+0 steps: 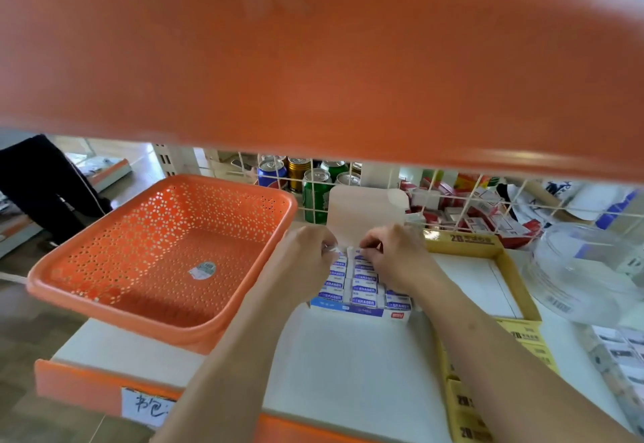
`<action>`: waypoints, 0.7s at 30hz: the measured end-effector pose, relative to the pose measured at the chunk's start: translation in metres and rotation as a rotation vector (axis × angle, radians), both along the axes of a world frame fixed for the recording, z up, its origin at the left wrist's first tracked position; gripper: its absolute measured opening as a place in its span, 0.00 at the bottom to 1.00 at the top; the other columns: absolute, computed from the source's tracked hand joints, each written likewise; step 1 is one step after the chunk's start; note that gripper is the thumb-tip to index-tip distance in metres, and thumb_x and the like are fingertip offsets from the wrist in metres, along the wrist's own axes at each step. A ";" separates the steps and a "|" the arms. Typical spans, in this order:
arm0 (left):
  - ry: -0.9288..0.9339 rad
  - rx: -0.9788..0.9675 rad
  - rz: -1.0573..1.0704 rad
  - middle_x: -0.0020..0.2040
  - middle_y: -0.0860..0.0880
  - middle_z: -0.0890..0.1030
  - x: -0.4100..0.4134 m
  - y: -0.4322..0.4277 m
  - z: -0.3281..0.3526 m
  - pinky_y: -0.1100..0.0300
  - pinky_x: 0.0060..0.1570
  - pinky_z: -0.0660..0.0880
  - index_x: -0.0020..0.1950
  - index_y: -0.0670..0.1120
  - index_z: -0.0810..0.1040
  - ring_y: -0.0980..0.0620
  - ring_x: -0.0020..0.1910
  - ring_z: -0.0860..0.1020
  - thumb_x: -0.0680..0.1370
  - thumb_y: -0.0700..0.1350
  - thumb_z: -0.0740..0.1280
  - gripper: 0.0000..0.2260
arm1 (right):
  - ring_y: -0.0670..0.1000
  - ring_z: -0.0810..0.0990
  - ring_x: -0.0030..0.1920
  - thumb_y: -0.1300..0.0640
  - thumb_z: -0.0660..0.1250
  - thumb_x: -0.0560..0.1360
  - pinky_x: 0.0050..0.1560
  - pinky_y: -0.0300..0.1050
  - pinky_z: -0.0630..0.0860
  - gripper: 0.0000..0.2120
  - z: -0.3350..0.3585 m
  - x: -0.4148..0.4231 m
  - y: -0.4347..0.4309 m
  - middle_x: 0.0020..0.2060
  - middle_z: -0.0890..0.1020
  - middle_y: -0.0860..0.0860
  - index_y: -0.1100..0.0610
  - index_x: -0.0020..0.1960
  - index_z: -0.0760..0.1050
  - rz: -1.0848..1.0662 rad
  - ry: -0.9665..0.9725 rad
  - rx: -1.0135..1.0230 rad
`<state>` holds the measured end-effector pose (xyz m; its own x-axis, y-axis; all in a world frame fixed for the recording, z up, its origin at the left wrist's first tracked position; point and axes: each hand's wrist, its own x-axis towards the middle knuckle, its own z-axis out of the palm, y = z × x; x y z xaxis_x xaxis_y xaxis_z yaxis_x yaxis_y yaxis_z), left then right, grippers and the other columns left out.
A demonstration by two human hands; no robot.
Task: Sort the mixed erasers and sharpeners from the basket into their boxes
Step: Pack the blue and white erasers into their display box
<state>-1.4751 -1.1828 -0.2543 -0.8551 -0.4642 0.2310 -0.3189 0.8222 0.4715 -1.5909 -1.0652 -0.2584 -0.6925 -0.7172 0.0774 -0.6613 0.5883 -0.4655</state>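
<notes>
Head view, looking under an orange shelf: both hands meet at the far end of the eraser box (348,308), which sits in the middle of the white shelf (348,373). The left hand (306,254) and right hand (393,254) have curled fingers, pinching at the far row of erasers (364,290). The orange basket (115,310) stands to the left and a yellow box (467,240) to the right. Drink cans (315,191) stand far behind a wire grid.

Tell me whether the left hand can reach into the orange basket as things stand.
Probably yes. The left hand sits at the eraser box, right beside the orange basket, whose open top has nothing over it; the fingers seem busy pinching an eraser, though.
</notes>
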 end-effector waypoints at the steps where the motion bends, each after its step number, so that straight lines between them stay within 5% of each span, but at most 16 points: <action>1: -0.006 -0.001 0.007 0.45 0.50 0.82 -0.004 -0.002 0.000 0.58 0.47 0.78 0.51 0.47 0.81 0.53 0.42 0.79 0.77 0.44 0.68 0.05 | 0.48 0.77 0.47 0.58 0.64 0.77 0.49 0.41 0.71 0.09 -0.001 0.000 -0.001 0.50 0.83 0.50 0.56 0.53 0.82 0.001 0.007 -0.005; 5: -0.074 0.013 0.026 0.51 0.49 0.83 -0.020 -0.005 -0.001 0.59 0.48 0.79 0.55 0.46 0.82 0.52 0.43 0.81 0.79 0.44 0.67 0.08 | 0.45 0.71 0.46 0.57 0.65 0.77 0.48 0.39 0.66 0.08 -0.003 -0.006 0.000 0.50 0.81 0.50 0.55 0.51 0.83 0.000 -0.010 -0.009; 8: -0.122 0.023 0.038 0.53 0.49 0.82 -0.030 -0.005 -0.002 0.63 0.40 0.77 0.58 0.47 0.81 0.53 0.38 0.79 0.80 0.43 0.65 0.09 | 0.46 0.75 0.48 0.58 0.64 0.77 0.49 0.40 0.71 0.08 -0.004 -0.010 -0.001 0.51 0.82 0.49 0.54 0.51 0.82 0.022 -0.033 0.031; 10: -0.145 0.071 0.033 0.55 0.47 0.82 -0.036 -0.005 -0.003 0.62 0.44 0.79 0.59 0.45 0.80 0.52 0.42 0.80 0.79 0.41 0.65 0.10 | 0.48 0.77 0.48 0.59 0.63 0.77 0.49 0.42 0.74 0.08 -0.005 -0.011 -0.002 0.50 0.82 0.49 0.53 0.50 0.81 0.023 -0.036 0.047; 18: -0.151 0.079 0.038 0.47 0.52 0.82 -0.040 -0.009 -0.002 0.69 0.45 0.74 0.45 0.46 0.82 0.57 0.40 0.76 0.76 0.38 0.68 0.05 | 0.49 0.78 0.48 0.58 0.60 0.78 0.53 0.47 0.77 0.06 -0.005 -0.018 -0.003 0.47 0.81 0.48 0.50 0.47 0.76 0.023 -0.092 0.120; 21: -0.141 0.093 0.095 0.51 0.51 0.82 -0.040 -0.009 -0.004 0.66 0.45 0.73 0.51 0.47 0.81 0.55 0.41 0.76 0.76 0.42 0.69 0.05 | 0.49 0.79 0.47 0.55 0.59 0.78 0.53 0.50 0.78 0.06 -0.007 -0.021 -0.002 0.45 0.81 0.48 0.49 0.46 0.75 0.009 -0.107 0.154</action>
